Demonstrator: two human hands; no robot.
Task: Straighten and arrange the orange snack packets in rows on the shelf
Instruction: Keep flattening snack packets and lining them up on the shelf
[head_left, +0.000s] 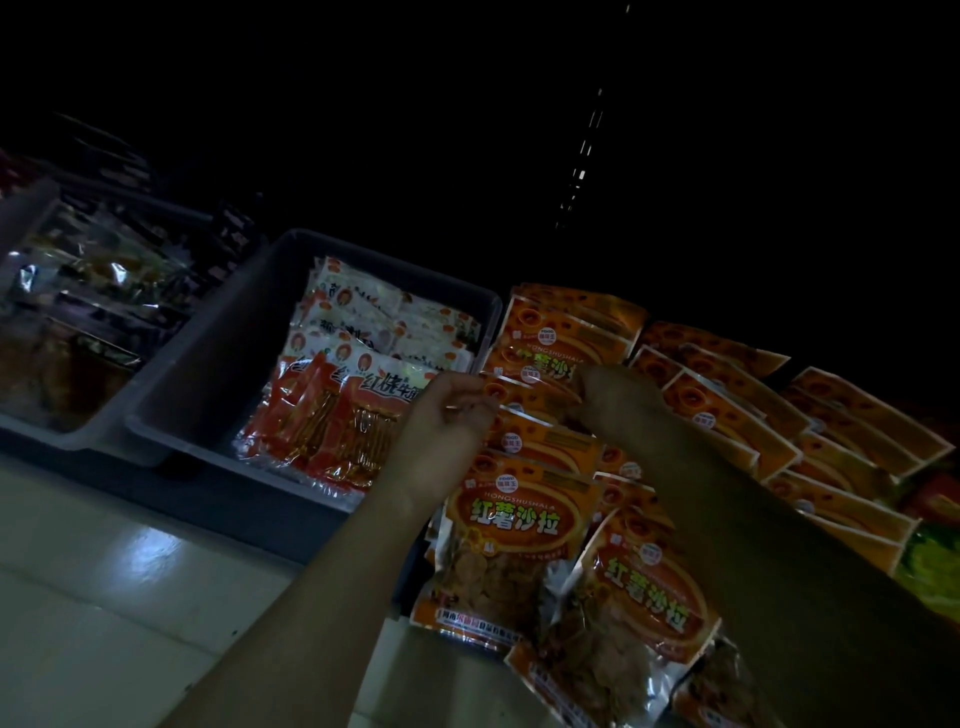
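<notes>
Several orange snack packets (519, 525) lie overlapping in slanted rows on the dim shelf, running from the front centre to the back right. My left hand (447, 415) pinches the left top edge of a packet (524, 395) in the middle of the nearest row. My right hand (618, 400) grips the same packet's right side; its fingers are hidden behind the hand and packets. A second row of orange packets (727, 410) lies to the right, and a third (857, 436) further right.
A grey plastic bin (208, 374) left of the packets holds red and white snack packs (353, 405). Another bin (31, 218) with dark packets sits further left. Pale floor tiles (130, 571) lie below. Green and red packaging (935, 545) shows at the right edge.
</notes>
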